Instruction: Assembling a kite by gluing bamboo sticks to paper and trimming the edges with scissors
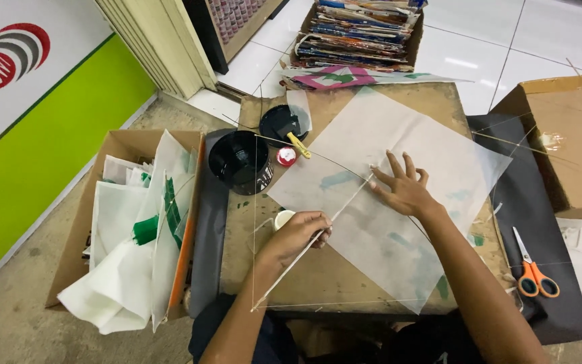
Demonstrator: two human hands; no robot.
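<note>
1. We see our left hand closed around a thin bamboo stick, fingers curled over it about midway along its length, knuckles up.
2. The stick runs on a slant from the near left edge of the work board up toward the middle of a translucent white paper sheet; most of it lies on either side of our grip, the lower end sticking out toward us, the upper end reaching to our right hand.
3. Our right hand lies flat and open on the sheet, fingers spread, holding nothing; its fingertips press the paper just beside the stick's upper end.
4. The sheet lies diamond-wise on the board, with faint green smears on it, and a thin string frame traces around its edges.
5. Just beside our left hand, touching or nearly so, stands a small white cup; we cannot tell which.
6. Farther up sit a black bowl, a black lid with a yellow-handled brush, and a small red cap.
7. Orange-handled scissors lie well apart to the right, on dark cloth.
8. A cardboard box of white and green paper pieces stands to the left.
</note>
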